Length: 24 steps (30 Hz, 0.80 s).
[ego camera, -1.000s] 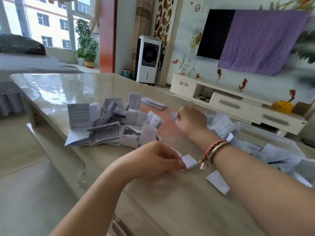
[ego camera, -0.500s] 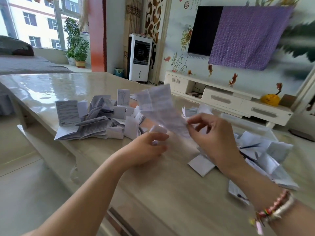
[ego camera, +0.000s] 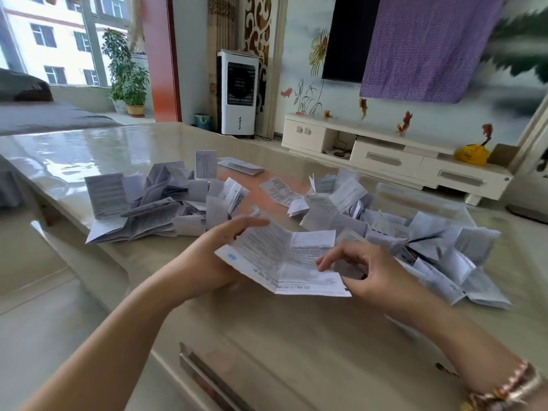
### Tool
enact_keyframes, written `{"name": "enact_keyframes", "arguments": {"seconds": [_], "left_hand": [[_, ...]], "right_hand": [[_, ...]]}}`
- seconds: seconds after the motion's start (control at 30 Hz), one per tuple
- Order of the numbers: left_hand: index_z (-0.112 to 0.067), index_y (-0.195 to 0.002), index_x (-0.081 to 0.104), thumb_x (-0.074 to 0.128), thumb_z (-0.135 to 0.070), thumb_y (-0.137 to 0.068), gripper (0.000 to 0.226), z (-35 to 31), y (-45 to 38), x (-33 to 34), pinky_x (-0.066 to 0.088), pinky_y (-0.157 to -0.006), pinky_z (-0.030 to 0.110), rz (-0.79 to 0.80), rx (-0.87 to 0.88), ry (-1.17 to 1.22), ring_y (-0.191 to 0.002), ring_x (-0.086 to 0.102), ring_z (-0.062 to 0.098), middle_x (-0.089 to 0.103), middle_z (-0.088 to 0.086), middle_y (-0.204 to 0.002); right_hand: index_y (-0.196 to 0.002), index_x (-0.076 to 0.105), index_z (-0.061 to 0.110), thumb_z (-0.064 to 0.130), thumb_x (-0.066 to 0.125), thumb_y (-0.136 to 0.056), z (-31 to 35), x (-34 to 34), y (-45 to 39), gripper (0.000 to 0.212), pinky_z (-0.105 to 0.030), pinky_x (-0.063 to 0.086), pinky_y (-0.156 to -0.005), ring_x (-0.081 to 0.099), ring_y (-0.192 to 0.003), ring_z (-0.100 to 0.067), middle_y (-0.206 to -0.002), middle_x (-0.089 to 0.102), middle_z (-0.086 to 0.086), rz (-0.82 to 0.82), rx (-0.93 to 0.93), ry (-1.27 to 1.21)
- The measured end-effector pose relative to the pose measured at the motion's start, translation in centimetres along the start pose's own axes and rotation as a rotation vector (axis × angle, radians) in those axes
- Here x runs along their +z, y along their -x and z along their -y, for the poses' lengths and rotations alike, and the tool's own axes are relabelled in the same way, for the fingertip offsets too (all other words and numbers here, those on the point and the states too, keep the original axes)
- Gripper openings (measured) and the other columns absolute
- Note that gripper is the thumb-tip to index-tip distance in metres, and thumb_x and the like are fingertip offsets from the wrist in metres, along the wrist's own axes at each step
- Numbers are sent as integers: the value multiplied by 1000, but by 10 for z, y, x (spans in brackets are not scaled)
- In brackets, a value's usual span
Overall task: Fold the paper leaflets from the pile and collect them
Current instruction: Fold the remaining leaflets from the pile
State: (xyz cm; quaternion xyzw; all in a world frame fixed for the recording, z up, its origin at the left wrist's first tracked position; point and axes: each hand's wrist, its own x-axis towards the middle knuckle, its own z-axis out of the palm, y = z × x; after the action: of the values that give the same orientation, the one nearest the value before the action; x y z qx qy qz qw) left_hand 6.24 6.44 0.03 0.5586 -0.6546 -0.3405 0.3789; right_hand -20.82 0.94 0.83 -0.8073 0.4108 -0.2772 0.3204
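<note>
An open, creased white leaflet (ego camera: 281,259) with printed text lies between my hands just above the table. My left hand (ego camera: 219,256) holds its left edge, fingers over the top, thumb hidden beneath. My right hand (ego camera: 364,268) pinches its right side near the lower corner. A heap of folded leaflets (ego camera: 154,203) sits to the left on the table. A bigger loose pile of leaflets (ego camera: 415,232) spreads out to the right, partly behind my right hand.
The beige glossy table (ego camera: 267,336) has its near edge and a drawer handle (ego camera: 207,378) at the bottom. Single leaflets (ego camera: 240,167) lie further back. A white TV cabinet (ego camera: 394,155) and a fan unit (ego camera: 237,93) stand beyond the table.
The leaflet was held up in the air by my right hand; it is now lowered and spread out flat between both hands. My left hand has taken hold of its left edge.
</note>
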Motion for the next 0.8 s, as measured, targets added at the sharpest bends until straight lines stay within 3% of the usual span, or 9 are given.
{"name": "enact_keyframes", "arguments": {"seconds": [0.03, 0.1, 0.2, 0.27, 0.37, 0.5, 0.63, 0.7, 0.8], "left_hand": [[-31, -106, 71, 87, -23, -68, 42, -22, 7, 5, 55, -88, 36, -31, -14, -45, -96, 67, 16, 70, -8, -111], [-23, -96, 76, 84, -14, -72, 26, -25, 17, 11, 56, -83, 35, -74, 31, -75, -88, 70, 16, 74, -7, -95], [-28, -87, 74, 78, -15, -77, 17, -23, 12, 16, 50, -67, 11, -129, -17, 28, -74, 68, -2, 75, -13, -81], [-27, -85, 73, 75, -19, -80, 9, -25, 10, 17, 44, -60, 6, -116, -76, 37, -58, 62, -2, 74, -5, -73], [-25, -92, 72, 71, -30, -84, 9, -28, 12, 18, 40, -50, 16, -72, -149, 45, -44, 46, 6, 73, 4, -66], [-11, -82, 71, 68, -33, -87, 22, -20, 7, 16, 36, -43, 17, -139, -248, -35, -35, 40, 7, 68, 5, -54], [-10, -75, 69, 70, -37, -84, 29, -16, 6, 18, 34, -40, 16, -176, -300, -139, -32, 37, 7, 60, -1, -44], [-16, -70, 67, 74, -43, -79, 29, -15, 6, 20, 36, -43, 19, -222, -305, -254, -34, 42, 4, 59, -4, -45], [-25, -72, 59, 77, -50, -70, 31, -16, 8, 24, 45, -57, 27, -320, -278, -534, -62, 55, 7, 61, -9, -66]], "right_hand": [[-81, 73, 30, 9, 72, -82, 1, 0, 0, 21, -32, 52, -94, 66, -98, -5, -99, 73, 12, 14, -5, -14], [-88, 74, 29, 27, 73, -83, 4, 1, 2, 5, -21, 52, -87, 66, -96, -2, -99, 73, 16, 26, 9, -44], [-93, 75, 25, 57, 63, -72, 4, 1, 1, 40, -15, 50, -80, 65, -91, 5, -96, 72, 21, -11, 26, -83], [-86, 75, 22, 53, 60, -76, 4, 1, -1, 36, -11, 47, -73, 66, -86, 6, -89, 73, 22, -43, 33, -108], [-85, 75, 25, 38, 61, -85, 1, -1, -5, 19, -7, 47, -67, 68, -80, 3, -84, 73, 19, -67, 80, -157], [-83, 75, 24, 34, 64, -88, -5, -2, -7, 16, -22, 54, -76, 70, -82, -9, -83, 75, 7, -109, 160, -141], [-60, 47, 15, 35, 67, -86, -12, 3, -6, 39, -30, 36, -59, 46, -57, -12, -56, 47, 4, -217, 186, 53], [-61, 43, 16, 37, 70, -83, -11, 6, -5, 40, -30, 30, -56, 41, -56, -11, -56, 45, 5, -236, 221, 166], [-70, 46, 17, 41, 70, -80, -5, 7, -4, 36, -27, 30, -57, 44, -71, -10, -71, 51, 7, -202, 226, 484]]}}
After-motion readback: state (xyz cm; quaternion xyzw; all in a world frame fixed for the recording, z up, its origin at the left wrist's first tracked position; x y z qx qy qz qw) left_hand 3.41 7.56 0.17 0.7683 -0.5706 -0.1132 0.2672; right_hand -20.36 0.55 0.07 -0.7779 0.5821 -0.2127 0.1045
